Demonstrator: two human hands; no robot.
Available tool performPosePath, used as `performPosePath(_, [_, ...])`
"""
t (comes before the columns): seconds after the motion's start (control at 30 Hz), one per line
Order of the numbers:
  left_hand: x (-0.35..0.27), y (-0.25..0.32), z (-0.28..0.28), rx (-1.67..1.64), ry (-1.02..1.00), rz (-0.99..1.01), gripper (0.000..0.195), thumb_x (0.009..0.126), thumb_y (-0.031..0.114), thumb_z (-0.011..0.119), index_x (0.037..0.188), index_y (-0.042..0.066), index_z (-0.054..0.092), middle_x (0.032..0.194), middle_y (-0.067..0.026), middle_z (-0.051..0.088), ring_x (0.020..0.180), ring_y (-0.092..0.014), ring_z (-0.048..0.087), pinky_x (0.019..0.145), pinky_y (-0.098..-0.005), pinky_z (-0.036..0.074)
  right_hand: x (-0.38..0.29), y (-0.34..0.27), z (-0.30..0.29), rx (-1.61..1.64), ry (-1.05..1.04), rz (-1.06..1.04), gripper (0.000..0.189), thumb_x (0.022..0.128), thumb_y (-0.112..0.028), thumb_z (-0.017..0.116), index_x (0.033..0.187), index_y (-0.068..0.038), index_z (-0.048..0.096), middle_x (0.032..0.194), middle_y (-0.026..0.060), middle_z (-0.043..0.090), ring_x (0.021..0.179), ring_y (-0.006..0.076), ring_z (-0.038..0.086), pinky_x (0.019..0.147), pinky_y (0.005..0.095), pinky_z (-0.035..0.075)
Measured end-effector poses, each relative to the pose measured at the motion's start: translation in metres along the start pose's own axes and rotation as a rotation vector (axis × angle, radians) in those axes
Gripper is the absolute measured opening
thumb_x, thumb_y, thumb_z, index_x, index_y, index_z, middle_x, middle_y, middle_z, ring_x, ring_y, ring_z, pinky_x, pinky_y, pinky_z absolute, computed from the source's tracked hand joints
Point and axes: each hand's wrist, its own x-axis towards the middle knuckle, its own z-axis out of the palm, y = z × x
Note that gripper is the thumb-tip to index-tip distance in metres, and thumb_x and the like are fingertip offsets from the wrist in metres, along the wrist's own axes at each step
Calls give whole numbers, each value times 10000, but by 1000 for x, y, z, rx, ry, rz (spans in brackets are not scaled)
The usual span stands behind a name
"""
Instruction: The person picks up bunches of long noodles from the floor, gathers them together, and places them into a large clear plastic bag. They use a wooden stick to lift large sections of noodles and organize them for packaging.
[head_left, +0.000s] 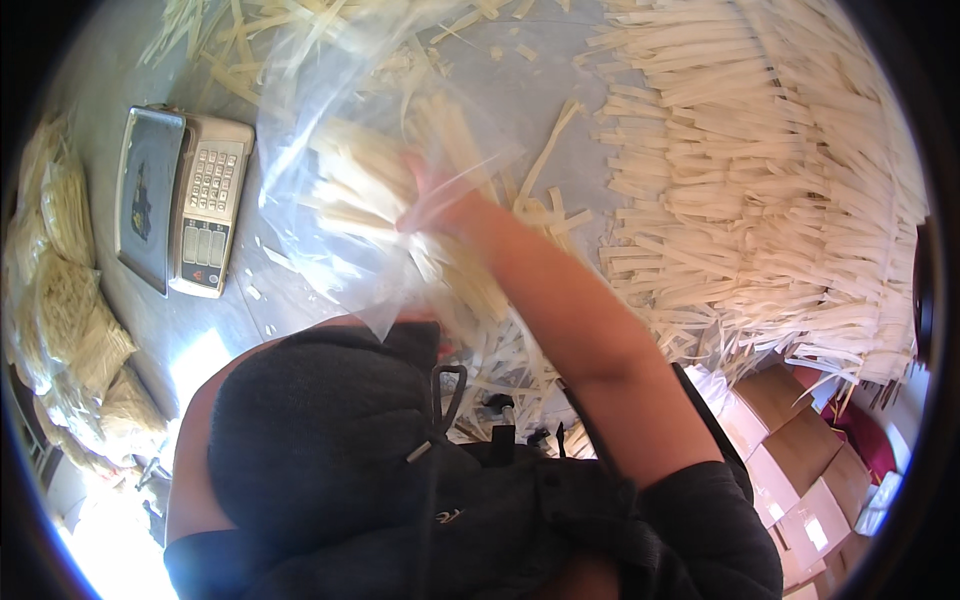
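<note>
A clear plastic bag (300, 232) spreads over the table in front of me, blurred by motion. Pale yellow flat dried strips (356, 180), noodle-like, lie in a bundle within or behind the film. My right hand (435, 199) reaches to this bundle, thumb and fingers spread along its near end and partly veiled by plastic. Whether it grips the strips is unclear. Only a sliver of my left hand (445, 348) shows low beside my dark sleeve and the bag's lower corner; the rest is hidden, so its hold cannot be seen.
A digital scale (206, 202) with a metal pan stands at left. Filled clear bags (71, 300) are piled along the left edge. Layered rows of strips (750, 187) cover the right side. Loose strips (551, 150) lie on the grey tabletop (517, 67). Cardboard boxes (795, 457) are stacked lower right.
</note>
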Motion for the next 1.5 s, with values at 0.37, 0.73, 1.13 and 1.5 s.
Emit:
performPosePath(0.37, [-111,205,39,147,43,69,309,984,201,483,1116,-28,643,1168,-129,632,1137,-199,564,944,-313,448,-60,8,6,-225,512,-90,929,683,-504,733,1385,-18,368,1207,242,544,1075,390,559,894,441,460])
performPosePath(0.73, [-3,62,-35,1588,1078,102,583,942,307,476,1467,133,291,1551,-98,186,1439,-313,134,1147,-505,128,-10,36,28,53,350,67,302,835,-251,518,965,-17,658,1037,209,646,976,373,601,858,451,458])
performPosePath(1.13, [-1,55,-41,1397,872,330,292,911,191,465,1116,41,611,1126,-119,611,1135,-299,514,1083,-477,269,-158,110,-43,41,708,23,350,822,-130,596,1157,-32,615,1126,152,647,1013,299,622,871,350,487])
performPosePath(1.5, [-28,48,-28,1399,943,737,189,910,111,512,1046,19,606,1067,-118,630,1075,-290,565,1039,-437,343,-222,124,45,-448,707,490,1012,654,-305,755,1470,-74,202,1326,223,471,1233,358,451,1032,520,305])
